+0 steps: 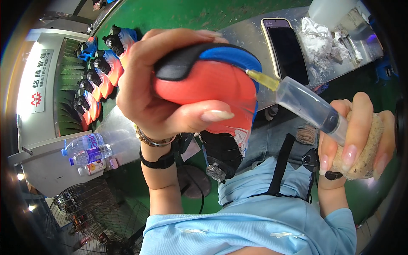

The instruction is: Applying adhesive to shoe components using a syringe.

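My left hand (138,80) is wrapped around the heel end of a red, blue and black sports shoe (199,83), holding it up in front of me. The black upper with a round lacing dial hangs down below the hand. A see-through syringe (304,102) with a yellow tapered tip is gripped in my right hand (356,131). Its tip touches or nearly touches the seam between the blue and red parts of the shoe. The same hand also clasps a beige speckled sponge-like lump (369,142) against its palm.
A phone (285,53) lies on the metal bench (250,36) beyond the shoe, beside crumpled white tissue (321,40). At left, several similar shoes (102,70) stand by a green bristled rack (70,76). Plastic bottles (91,146) lie lower left, above a wire-caged fan (102,221).
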